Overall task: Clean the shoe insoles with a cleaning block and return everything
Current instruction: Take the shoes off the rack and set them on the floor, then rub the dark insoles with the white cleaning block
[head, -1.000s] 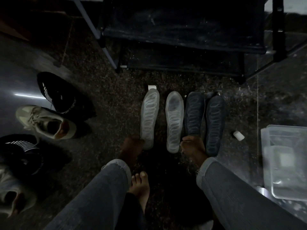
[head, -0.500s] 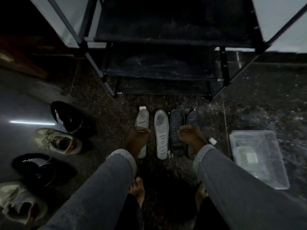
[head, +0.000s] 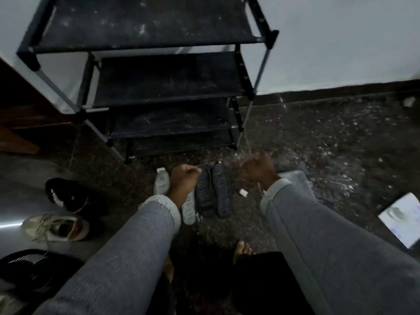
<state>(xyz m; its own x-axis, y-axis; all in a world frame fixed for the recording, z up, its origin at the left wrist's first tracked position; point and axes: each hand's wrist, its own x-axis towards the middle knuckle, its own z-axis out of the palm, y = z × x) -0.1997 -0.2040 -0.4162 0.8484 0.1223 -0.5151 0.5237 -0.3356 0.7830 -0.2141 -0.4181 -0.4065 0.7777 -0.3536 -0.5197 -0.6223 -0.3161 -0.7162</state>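
While both hands' fingers [head: 193, 170] curl emptily, insoles [head: 205, 189] lie on speckled dark floor [head: 318, 144] before a black rack [head: 159, 83].

Four insoles lie side by side on the dark speckled floor, toes toward twelve o'clock, just in front of the black shoe rack's lowest shelf. The leftmost pale insole [head: 161, 183] is translucent white with an oval ridge pattern; only its toe half shows. The second pale insole [head: 189, 210] shows only its heel end, at six o'clock of the row. At three o'clock of these, two dark blue-grey insoles [head: 204, 192] [head: 221, 192] lie flat, touching or nearly so. The small white cleaning block [head: 243, 192] rests on the floor near the right dark insole, at its three o'clock.
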